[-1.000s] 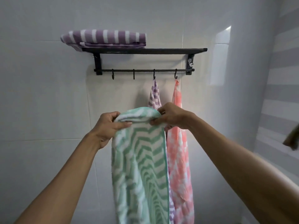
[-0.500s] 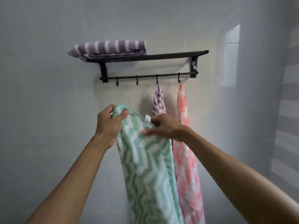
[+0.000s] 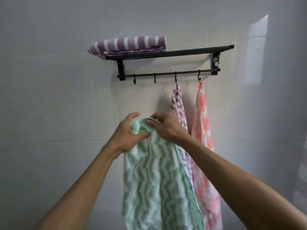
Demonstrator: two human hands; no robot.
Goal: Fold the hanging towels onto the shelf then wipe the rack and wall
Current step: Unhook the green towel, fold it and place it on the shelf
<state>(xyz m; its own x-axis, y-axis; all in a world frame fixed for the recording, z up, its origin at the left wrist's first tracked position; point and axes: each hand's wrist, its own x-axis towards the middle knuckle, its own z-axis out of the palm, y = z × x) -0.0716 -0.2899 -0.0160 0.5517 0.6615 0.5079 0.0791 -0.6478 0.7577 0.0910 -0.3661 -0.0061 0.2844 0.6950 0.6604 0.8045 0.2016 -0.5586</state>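
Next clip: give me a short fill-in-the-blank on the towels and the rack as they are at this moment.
1. Both hands, left hand and right hand, grip the ____ zigzag towel.
2. The folded striped towel lies on the shelf at its ____ end.
3. The number of towels hanging from hooks is ____.
4. The pink towel hangs from the ____ hook.

Missing words: green; left; two; rightmost

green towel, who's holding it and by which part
Both hands hold the green towel at its bunched top edge: the left hand grips the left end, the right hand pinches the edge beside it.
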